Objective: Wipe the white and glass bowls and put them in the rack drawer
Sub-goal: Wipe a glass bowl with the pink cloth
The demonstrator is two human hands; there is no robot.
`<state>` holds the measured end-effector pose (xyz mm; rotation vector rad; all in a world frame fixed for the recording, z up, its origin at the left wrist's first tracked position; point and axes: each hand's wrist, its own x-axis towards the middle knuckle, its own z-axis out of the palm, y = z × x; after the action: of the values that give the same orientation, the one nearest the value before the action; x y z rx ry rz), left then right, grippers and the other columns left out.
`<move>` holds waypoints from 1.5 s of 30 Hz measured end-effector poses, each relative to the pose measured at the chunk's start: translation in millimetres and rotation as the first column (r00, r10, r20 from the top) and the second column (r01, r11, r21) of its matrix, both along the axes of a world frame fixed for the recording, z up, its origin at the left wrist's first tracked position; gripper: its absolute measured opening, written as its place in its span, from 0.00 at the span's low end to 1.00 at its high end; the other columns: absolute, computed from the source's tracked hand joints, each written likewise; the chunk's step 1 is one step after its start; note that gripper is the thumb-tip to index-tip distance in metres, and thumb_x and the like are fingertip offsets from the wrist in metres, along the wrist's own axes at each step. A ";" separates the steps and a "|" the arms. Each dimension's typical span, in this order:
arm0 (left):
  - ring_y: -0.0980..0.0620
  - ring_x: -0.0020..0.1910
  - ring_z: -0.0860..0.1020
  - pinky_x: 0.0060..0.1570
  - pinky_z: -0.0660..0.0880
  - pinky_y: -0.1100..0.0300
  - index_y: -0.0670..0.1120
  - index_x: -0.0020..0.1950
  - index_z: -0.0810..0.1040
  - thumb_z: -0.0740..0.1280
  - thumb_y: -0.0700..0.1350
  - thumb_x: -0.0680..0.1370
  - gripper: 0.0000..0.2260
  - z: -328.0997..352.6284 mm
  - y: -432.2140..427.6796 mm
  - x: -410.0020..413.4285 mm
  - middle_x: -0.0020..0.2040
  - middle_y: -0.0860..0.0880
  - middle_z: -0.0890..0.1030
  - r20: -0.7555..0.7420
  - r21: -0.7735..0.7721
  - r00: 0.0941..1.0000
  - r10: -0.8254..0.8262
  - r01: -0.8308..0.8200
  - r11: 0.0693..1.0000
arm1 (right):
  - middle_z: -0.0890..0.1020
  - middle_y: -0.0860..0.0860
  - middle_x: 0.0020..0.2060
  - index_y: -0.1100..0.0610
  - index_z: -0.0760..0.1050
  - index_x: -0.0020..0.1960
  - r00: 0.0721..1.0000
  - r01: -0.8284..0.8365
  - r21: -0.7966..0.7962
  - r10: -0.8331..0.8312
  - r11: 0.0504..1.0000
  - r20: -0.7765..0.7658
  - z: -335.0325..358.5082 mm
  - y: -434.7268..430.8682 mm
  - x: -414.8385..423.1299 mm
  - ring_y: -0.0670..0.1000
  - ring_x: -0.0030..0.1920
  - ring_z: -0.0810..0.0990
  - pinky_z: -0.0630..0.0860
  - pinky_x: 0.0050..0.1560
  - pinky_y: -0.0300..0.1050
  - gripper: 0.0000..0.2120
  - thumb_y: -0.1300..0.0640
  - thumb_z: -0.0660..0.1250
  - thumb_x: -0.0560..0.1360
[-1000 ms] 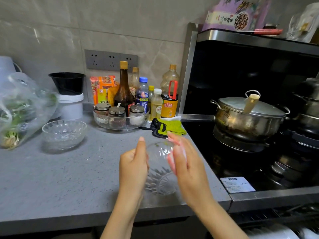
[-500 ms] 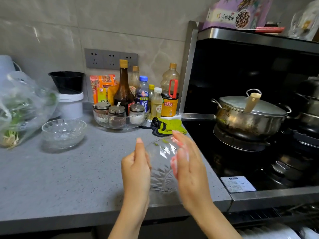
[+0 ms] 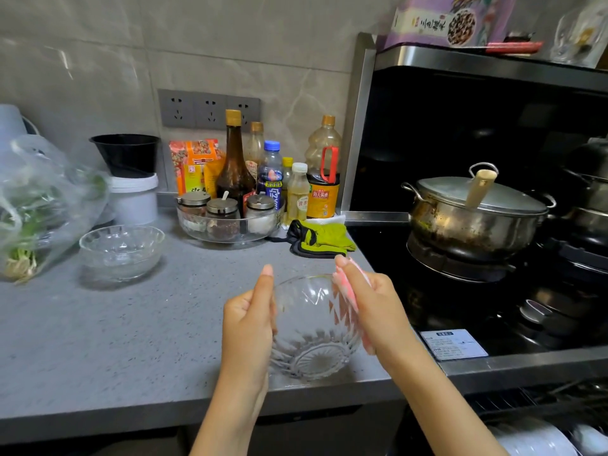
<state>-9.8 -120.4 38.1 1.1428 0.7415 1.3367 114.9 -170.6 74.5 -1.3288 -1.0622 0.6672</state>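
Just above the counter's front edge, a cut-glass bowl is held tilted between both hands, its mouth facing up and away and its starburst base toward the camera. The left hand grips its left wall, thumb straight up along the rim and the other fingers curled round the outside. The right hand pinches a pink cloth against the right wall, with the fingertips at the rim.

A second bowl, also glass, stands upright on the counter well to the left, beside a plastic bag of greens. Behind the hands lies a green rag, just beside a glass tray of spice jars backed by bottles.

To the right, a lidded pot sits on the stove. Below it, at the bottom right corner, the open drawer shows white plates.
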 end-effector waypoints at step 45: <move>0.44 0.32 0.67 0.37 0.65 0.53 0.36 0.29 0.66 0.65 0.60 0.76 0.29 -3.5 -1.8 1.8 0.32 0.41 0.70 -0.041 -0.010 0.997 0.067 -0.068 0.998 | 0.71 0.55 0.22 0.51 0.57 0.19 0.986 0.044 0.037 -0.049 0.998 0.158 -7.2 6.8 3.6 0.59 0.37 0.83 0.63 0.31 0.33 0.31 0.48 0.61 0.79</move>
<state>-8.0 -122.2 34.6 1.1480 0.8229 1.3671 118.5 -163.8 67.3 -1.3908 -1.1615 0.5132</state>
